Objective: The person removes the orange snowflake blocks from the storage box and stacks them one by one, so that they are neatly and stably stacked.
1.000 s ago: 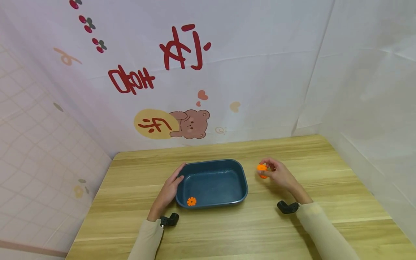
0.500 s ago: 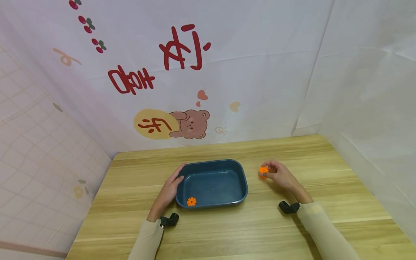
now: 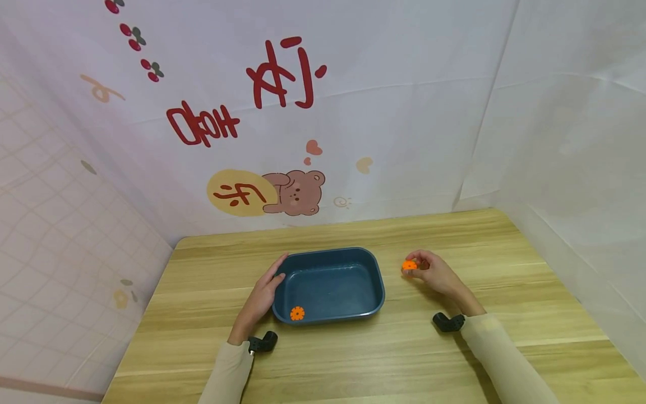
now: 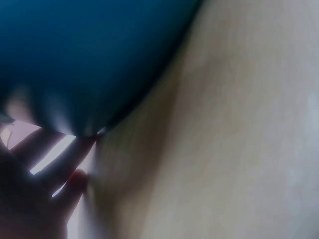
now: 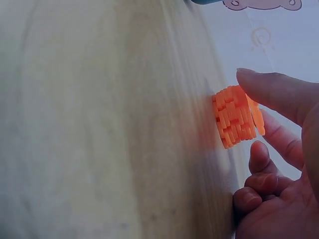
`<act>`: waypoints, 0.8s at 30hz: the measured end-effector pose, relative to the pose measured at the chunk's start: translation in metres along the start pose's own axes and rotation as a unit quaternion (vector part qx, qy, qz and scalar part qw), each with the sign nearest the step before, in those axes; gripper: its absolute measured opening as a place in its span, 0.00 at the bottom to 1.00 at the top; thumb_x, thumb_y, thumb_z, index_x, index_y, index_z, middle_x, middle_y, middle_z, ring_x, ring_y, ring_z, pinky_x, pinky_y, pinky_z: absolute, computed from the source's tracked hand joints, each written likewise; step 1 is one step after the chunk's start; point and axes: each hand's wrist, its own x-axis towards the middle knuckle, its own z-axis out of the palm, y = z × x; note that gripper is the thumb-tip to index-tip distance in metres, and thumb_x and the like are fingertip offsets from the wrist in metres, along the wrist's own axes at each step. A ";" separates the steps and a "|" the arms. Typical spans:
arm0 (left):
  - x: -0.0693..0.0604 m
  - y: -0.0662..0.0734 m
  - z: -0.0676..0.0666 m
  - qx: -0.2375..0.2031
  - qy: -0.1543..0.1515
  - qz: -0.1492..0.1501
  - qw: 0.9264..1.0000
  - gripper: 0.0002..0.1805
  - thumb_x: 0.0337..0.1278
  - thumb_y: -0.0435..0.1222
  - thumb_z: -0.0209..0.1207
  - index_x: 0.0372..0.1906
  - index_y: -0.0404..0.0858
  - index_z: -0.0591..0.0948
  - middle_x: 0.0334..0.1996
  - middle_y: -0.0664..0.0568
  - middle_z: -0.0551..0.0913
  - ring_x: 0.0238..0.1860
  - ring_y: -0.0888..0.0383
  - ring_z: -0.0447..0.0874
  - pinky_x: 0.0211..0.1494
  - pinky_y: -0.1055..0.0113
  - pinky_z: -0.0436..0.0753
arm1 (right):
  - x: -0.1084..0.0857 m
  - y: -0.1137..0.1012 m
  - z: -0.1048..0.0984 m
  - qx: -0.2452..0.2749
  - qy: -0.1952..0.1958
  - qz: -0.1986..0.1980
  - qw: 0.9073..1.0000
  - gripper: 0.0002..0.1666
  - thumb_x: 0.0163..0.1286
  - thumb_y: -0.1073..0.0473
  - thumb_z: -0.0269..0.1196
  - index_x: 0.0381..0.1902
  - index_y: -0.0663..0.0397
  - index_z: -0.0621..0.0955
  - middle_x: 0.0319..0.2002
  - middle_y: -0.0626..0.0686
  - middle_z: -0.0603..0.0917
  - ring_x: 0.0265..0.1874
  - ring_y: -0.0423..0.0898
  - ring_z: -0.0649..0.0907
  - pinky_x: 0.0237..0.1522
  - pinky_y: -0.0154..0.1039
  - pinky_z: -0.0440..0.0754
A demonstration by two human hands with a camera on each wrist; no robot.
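Observation:
A dark blue rectangular basin (image 3: 330,289) sits on the wooden table. At its left end my left hand (image 3: 261,297) holds the rim, thumb over the edge and fingers along the outside wall. In the left wrist view, those fingers (image 4: 65,159) reach against the blue wall. One orange notched disc (image 3: 297,313) lies inside the basin's near left corner. Right of the basin, my right hand (image 3: 434,273) pinches an orange notched disc (image 5: 259,119) between thumb and fingers. It is slightly tilted at the end of a short stack of orange discs (image 5: 233,117) standing on the table.
Bare wood tabletop (image 3: 353,365) lies in front of the basin. A white printed cloth wall (image 3: 404,140) rises behind the table, with further cloth at both sides. Black camera mounts (image 3: 448,322) sit at both wrists.
My right hand has shifted slightly to the right and down with the orange discs, and the top disc has changed tilt. The left hand and basin have stayed put.

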 end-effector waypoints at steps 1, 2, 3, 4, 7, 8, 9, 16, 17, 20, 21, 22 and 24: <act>0.000 0.000 0.000 -0.001 0.000 0.001 1.000 0.27 0.79 0.39 0.41 0.77 0.55 0.59 0.77 0.60 0.56 0.79 0.54 0.46 0.79 0.46 0.47 | 0.000 0.000 0.000 0.000 0.001 -0.001 1.000 0.19 0.61 0.58 0.73 0.46 0.59 0.81 0.33 0.55 0.77 0.32 0.48 0.73 0.33 0.34 0.71; 0.000 0.000 0.000 -0.001 -0.001 0.001 1.000 0.27 0.79 0.39 0.41 0.77 0.55 0.59 0.77 0.60 0.56 0.79 0.54 0.46 0.79 0.46 0.47 | 0.000 0.000 0.000 0.000 0.001 -0.001 1.000 0.19 0.61 0.58 0.73 0.46 0.59 0.80 0.33 0.55 0.77 0.32 0.48 0.73 0.33 0.34 0.71; 0.000 0.000 0.000 -0.001 -0.002 0.001 1.000 0.27 0.79 0.39 0.41 0.77 0.56 0.59 0.77 0.60 0.55 0.79 0.53 0.46 0.78 0.45 0.47 | 0.000 0.000 0.000 0.000 0.001 -0.003 1.000 0.19 0.61 0.58 0.73 0.46 0.59 0.80 0.33 0.55 0.77 0.32 0.48 0.73 0.33 0.34 0.71; -0.001 0.001 0.000 -0.001 -0.002 0.001 1.000 0.27 0.79 0.39 0.41 0.77 0.56 0.59 0.77 0.60 0.55 0.79 0.53 0.46 0.78 0.45 0.47 | 0.000 0.001 0.000 -0.001 0.001 -0.004 1.000 0.19 0.61 0.58 0.73 0.46 0.59 0.80 0.34 0.55 0.77 0.32 0.48 0.73 0.33 0.34 0.71; -0.001 0.001 0.000 0.000 -0.002 0.001 1.000 0.27 0.79 0.39 0.41 0.77 0.58 0.59 0.77 0.61 0.55 0.79 0.53 0.46 0.78 0.45 0.47 | 0.001 0.002 -0.001 0.000 0.001 -0.002 1.000 0.20 0.61 0.58 0.73 0.47 0.60 0.80 0.34 0.55 0.77 0.32 0.48 0.73 0.33 0.33 0.72; 0.000 0.001 0.000 0.000 -0.002 0.001 1.000 0.27 0.79 0.40 0.41 0.77 0.58 0.59 0.77 0.61 0.55 0.79 0.54 0.46 0.79 0.45 0.47 | 0.001 0.002 -0.001 0.000 0.000 -0.001 1.000 0.20 0.61 0.58 0.73 0.47 0.60 0.80 0.34 0.56 0.77 0.32 0.48 0.73 0.33 0.33 0.72; 0.000 0.001 0.000 -0.002 -0.002 0.001 1.000 0.26 0.79 0.40 0.42 0.77 0.58 0.59 0.77 0.61 0.55 0.79 0.54 0.46 0.79 0.45 0.47 | 0.001 0.002 -0.002 0.000 -0.001 0.000 1.000 0.21 0.61 0.57 0.73 0.48 0.60 0.80 0.34 0.56 0.76 0.32 0.48 0.73 0.34 0.33 0.71; 0.000 0.004 0.000 -0.010 -0.009 -0.010 1.000 0.27 0.80 0.40 0.40 0.78 0.53 0.58 0.78 0.60 0.54 0.79 0.54 0.44 0.79 0.46 0.45 | 0.002 -0.003 -0.002 -0.031 0.007 0.002 1.000 0.25 0.60 0.55 0.73 0.52 0.58 0.79 0.34 0.56 0.73 0.33 0.49 0.72 0.34 0.37 0.70; 0.000 0.006 0.000 -0.012 -0.013 -0.015 1.000 0.27 0.80 0.39 0.40 0.78 0.52 0.57 0.78 0.59 0.53 0.79 0.54 0.44 0.79 0.46 0.45 | 0.002 -0.005 -0.002 -0.038 0.010 0.001 0.999 0.26 0.61 0.54 0.73 0.53 0.59 0.78 0.35 0.56 0.72 0.34 0.50 0.71 0.34 0.38 0.69; -0.002 0.017 -0.002 -0.012 -0.026 -0.023 0.999 0.28 0.80 0.37 0.39 0.79 0.48 0.56 0.79 0.54 0.51 0.79 0.52 0.42 0.79 0.46 0.44 | 0.006 -0.017 0.002 -0.070 0.025 -0.007 0.997 0.28 0.62 0.52 0.72 0.55 0.60 0.78 0.38 0.59 0.72 0.37 0.52 0.71 0.34 0.40 0.68; -0.004 0.021 -0.002 -0.010 -0.028 -0.025 0.999 0.28 0.80 0.36 0.39 0.79 0.46 0.55 0.79 0.53 0.51 0.79 0.51 0.42 0.79 0.45 0.45 | 0.007 -0.022 0.005 -0.078 0.031 -0.011 0.996 0.29 0.62 0.52 0.72 0.55 0.61 0.78 0.40 0.60 0.73 0.39 0.53 0.71 0.35 0.41 0.69; -0.004 0.023 -0.003 -0.008 -0.029 -0.026 0.999 0.28 0.80 0.35 0.39 0.79 0.45 0.55 0.79 0.52 0.51 0.79 0.50 0.42 0.79 0.45 0.45 | 0.008 -0.029 0.008 -0.085 0.040 -0.016 0.995 0.28 0.63 0.52 0.72 0.55 0.62 0.79 0.41 0.62 0.74 0.41 0.55 0.72 0.36 0.42 0.69; -0.004 0.022 -0.003 -0.007 -0.025 -0.025 0.999 0.28 0.80 0.35 0.39 0.79 0.45 0.55 0.79 0.50 0.51 0.79 0.49 0.42 0.79 0.45 0.45 | 0.012 -0.042 0.016 -0.094 0.055 -0.032 0.994 0.26 0.63 0.53 0.71 0.53 0.64 0.80 0.44 0.65 0.77 0.44 0.57 0.73 0.40 0.44 0.70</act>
